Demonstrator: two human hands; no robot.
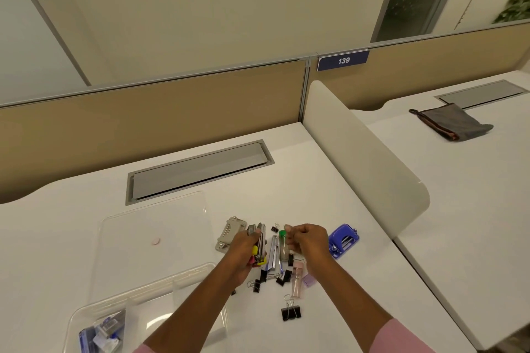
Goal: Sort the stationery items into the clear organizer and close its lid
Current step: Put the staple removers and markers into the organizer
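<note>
The clear organizer (86, 321) sits at the front left with several small boxes in its left compartment; its clear lid (137, 226) lies flat behind it. My left hand (243, 252) grips a bundle of metal stationery with yellow and pink parts (259, 246). My right hand (309, 241) pinches a green-capped clear tube (282, 238). Loose on the desk between and below my hands lie a pink tube (296, 281), black binder clips (291, 311), a silver staple remover (275, 255), a grey stapler (229, 233) and a blue hole punch (342, 241).
A grey cable hatch (198, 170) is set into the desk behind the lid. A white curved divider (364, 163) bounds the desk on the right. On the neighbouring desk lies a grey pouch (453, 125).
</note>
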